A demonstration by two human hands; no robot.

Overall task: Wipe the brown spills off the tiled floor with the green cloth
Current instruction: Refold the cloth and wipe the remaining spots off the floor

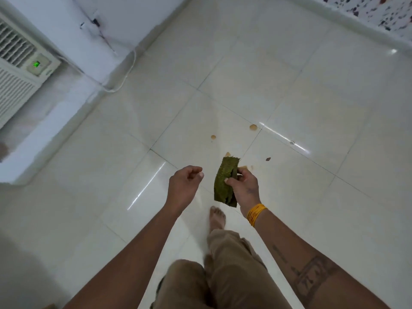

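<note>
1. Right hand [244, 186] grips the green cloth [225, 182] at mid-length, thumb across the near face, fingers curled round the far edge. Cloth is held up in the air above the tiled floor [312, 85], not touching it.
2. Left hand [185, 182] is just beside the cloth, holding nothing, fingers loosely curled, thumb near the fingertips.
3. Cloth looks folded into a narrow strip, rough pile, lower end hanging limp below the hand. Judgement: light, soft, floppy, probably absorbent; it won't hold a shape unless bunched or flattened under the palm.
4. Where to hold, judgement: for wiping, wad it or lay it flat and press with palm and fingers over the middle; a grip at one edge would let the rest drag and smear.
5. Brown spills: one near the tile joint [253, 127], a smaller one [213, 137], one peeking above the cloth's top edge [227, 154], one partly hidden by the right hand [245, 167]. Small dark speck [268, 159] off to the right, can't tell what it is.
6. Person stands, bare foot [217, 219] close to the spills, tan trousers [223, 275]. No spill wiped yet, by the look of it.
7. Air conditioner unit [20, 70] in the wall at left, green display lit.
</note>
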